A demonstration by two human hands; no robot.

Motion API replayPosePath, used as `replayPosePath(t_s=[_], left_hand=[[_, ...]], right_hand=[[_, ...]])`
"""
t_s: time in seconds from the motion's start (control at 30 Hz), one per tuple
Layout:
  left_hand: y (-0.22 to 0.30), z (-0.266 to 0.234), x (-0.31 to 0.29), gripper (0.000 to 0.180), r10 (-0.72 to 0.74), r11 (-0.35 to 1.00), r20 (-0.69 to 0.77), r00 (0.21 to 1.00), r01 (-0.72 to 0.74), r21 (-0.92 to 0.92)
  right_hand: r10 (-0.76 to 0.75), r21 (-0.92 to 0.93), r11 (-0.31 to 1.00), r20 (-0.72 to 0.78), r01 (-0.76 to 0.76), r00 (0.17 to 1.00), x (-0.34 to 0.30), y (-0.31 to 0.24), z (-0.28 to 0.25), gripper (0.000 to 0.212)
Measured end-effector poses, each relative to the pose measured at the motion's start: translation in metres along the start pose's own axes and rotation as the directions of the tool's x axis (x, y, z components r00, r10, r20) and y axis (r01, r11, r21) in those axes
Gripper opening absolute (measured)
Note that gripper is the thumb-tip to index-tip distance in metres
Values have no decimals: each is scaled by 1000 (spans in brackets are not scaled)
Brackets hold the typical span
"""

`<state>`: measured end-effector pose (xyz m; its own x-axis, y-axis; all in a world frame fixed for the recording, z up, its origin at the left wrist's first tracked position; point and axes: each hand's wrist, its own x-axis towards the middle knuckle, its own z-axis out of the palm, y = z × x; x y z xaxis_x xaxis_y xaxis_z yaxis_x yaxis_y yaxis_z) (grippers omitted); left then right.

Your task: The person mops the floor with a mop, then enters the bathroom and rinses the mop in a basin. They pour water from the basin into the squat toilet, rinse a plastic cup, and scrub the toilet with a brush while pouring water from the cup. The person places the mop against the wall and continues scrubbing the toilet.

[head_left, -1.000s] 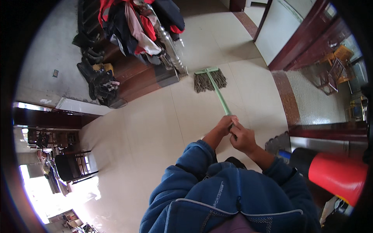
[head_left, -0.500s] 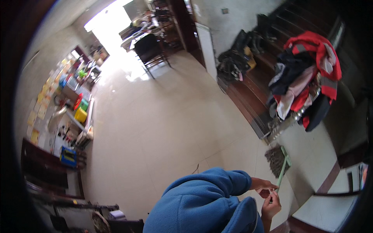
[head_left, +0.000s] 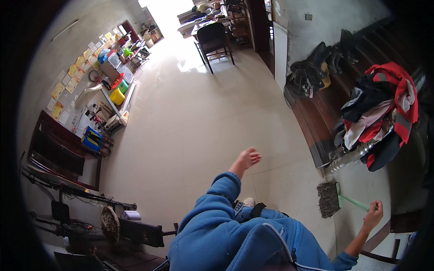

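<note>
While the head view shows the right hand (head_left: 373, 215) wrapped around the pale green handle (head_left: 355, 202) of the mop (head_left: 328, 198), the left hand (head_left: 249, 158) hangs out ahead over the floor (head_left: 190, 122), its fingers loosely curled, gripping nothing and well apart from the handle. The mop's grey strands lie on the floor at the person's right, just beside the foot of the shiny banister (head_left: 348, 161), which crowds that side. Over the banister droops a heap of red, dark and pale clothes (head_left: 375, 113), close to the mop, and behind it the brown stairs (head_left: 312, 128) carry dark boots and shoes (head_left: 312, 74) along the wall. The front edge of the lowest step bounds the floor on the right. Far ahead, a black chair (head_left: 211, 38) stands on the tiles, and along the left wall are a yellow bucket (head_left: 117, 97) and a blue bag (head_left: 91, 139). At lower left, a dark-framed machine (head_left: 143, 232) and a round woven piece (head_left: 110, 224) take up the near corner. Between these two sides, a broad pale stretch of tiles runs from the person's shoe (head_left: 248, 202) to the chair.
</note>
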<state>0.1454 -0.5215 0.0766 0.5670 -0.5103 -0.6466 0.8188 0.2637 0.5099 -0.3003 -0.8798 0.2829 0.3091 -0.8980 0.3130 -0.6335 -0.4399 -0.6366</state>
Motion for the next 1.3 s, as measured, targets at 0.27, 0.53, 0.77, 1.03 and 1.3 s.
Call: replayPosePath(t_s=[0.27,0.53,0.77,1.03,1.3], left_hand=[[-62,-230,-63,30,104,983,-615,782,-174,-55],[-116,-253,-97,30,-150,977,-594,790,212,36],[-78,-202,-61,27,0,910,-435,900,180,372],[-84,-198,-61,26,-156,715,-429,890,401,573],[-80,-209,-57,23,-140,694,-466,873,423,583]], right_hand=[[57,-11,998,38,-56,998,7,-17,11,21],[-104,-42,994,-12,103,995,-18,-15,19,20],[50,-15,999,57,-50,997,-36,-12,14,20],[-127,-32,992,-57,125,990,-54,-2,18,17],[-106,-39,994,-54,104,993,-62,-11,22,18]])
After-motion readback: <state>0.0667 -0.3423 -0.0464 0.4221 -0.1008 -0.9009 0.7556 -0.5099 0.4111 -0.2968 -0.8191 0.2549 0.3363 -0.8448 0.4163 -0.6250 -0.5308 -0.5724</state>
